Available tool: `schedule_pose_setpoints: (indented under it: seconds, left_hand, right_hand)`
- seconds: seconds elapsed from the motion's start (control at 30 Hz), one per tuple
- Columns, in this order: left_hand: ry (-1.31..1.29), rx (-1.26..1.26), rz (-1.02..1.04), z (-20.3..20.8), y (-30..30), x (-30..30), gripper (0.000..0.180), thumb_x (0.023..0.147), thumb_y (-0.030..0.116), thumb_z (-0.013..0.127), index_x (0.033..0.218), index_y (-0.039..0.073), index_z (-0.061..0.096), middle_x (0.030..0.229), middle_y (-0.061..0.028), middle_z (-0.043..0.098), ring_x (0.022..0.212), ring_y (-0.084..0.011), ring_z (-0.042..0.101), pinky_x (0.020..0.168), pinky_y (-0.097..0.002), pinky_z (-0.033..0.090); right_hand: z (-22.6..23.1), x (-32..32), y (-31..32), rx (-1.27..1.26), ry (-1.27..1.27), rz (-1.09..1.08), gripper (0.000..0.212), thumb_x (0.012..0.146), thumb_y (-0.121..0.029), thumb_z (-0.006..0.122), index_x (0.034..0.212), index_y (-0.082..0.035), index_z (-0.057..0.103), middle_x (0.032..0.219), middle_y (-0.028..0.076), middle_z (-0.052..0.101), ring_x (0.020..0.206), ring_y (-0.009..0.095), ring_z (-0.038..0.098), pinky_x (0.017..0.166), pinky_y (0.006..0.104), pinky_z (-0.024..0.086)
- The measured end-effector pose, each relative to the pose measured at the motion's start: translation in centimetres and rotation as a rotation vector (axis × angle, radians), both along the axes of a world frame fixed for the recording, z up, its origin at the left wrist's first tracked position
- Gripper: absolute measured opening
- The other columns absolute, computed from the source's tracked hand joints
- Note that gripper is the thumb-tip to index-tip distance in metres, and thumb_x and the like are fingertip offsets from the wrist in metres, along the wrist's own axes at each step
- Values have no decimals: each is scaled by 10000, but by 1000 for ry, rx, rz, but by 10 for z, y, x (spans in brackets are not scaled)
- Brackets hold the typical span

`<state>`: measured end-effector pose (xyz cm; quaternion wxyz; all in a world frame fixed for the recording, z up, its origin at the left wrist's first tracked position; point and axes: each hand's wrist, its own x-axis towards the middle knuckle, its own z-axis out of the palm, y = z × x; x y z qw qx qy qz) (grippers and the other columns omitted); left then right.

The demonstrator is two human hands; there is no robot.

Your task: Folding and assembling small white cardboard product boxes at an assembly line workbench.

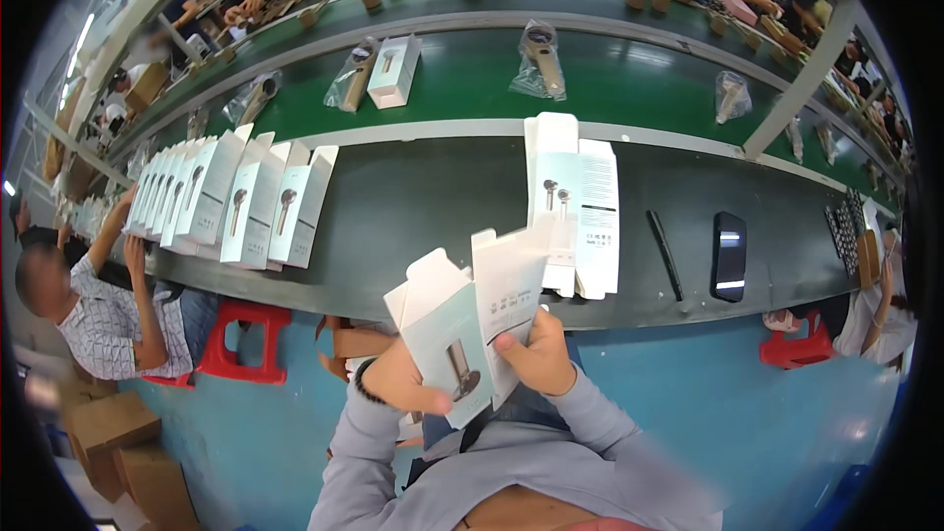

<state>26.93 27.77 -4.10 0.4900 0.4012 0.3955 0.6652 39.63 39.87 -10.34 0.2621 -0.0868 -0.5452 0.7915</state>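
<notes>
In front of my body, a pale green and white printed carton (pixel 438 320) with raised end flaps is held between both hands. Its front pictures a round-headed handheld device. My left hand (pixel 401 381) grips its left side, thumb across the lower front. On the right, my right hand (pixel 541 354) pinches a white printed panel (pixel 511 295) with the thumb on its face. Whether that panel belongs to the same carton or to a second one, I cannot tell. Just beyond lie flat cartons (pixel 598 226) in a small pile on the dark workbench (pixel 423 216).
Several upright cartons (pixel 251 206) line the bench's left side. A black pen (pixel 666 256) and a phone (pixel 729 256) lie at right. Bagged handheld devices (pixel 541 59) and a closed box (pixel 395 71) rest on the green conveyor (pixel 462 84). A co-worker (pixel 128 305) sits at left beside a red stool (pixel 246 342).
</notes>
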Motion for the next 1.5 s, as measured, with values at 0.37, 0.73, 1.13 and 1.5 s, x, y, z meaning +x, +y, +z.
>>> schedule_pose_setpoints:
  seconds: [0.37, 0.73, 1.13, 1.5]
  left_hand:
    - [491, -95, 489, -37, 30, 16, 1178, 598, 290, 824, 1391, 10, 0, 1370, -191, 265, 1262, -277, 304, 1010, -395, 286]
    - [1088, 137, 318, -25, 21, -6, 695, 765, 358, 592, 1329, 33, 349, 1242, -178, 473, 1321, -474, 93, 966, -662, -3]
    - [521, 202, 578, -32, 39, 28, 665, 725, -55, 576, 1321, 27, 293, 911, -84, 568, 960, -207, 521, 854, -353, 400]
    - [835, 240, 620, -33, 28, 19, 463, 723, -65, 567, 1163, 5, 441, 796, -76, 545, 731, -175, 531, 651, -300, 452]
  right_hand:
    - [-5, -16, 7, 105, 208, -140, 893, 793, -516, 588, 1368, -15, 122, 1272, 140, 373, 1162, 218, 403, 966, 348, 316]
    - [-12, -14, 4, 132, 112, -115, 874, 774, -455, 650, 1369, 2, 203, 1279, 148, 375, 1167, 236, 400, 952, 342, 334]
    - [2, -21, -11, 224, 176, -283, 418, 934, -355, 385, 1153, 1, 383, 1195, 188, 417, 1063, 243, 450, 920, 352, 337]
    - [3, -17, -2, 504, 121, -398, 468, 902, -417, 452, 1072, -14, 618, 1192, 157, 460, 756, 151, 420, 725, 282, 375]
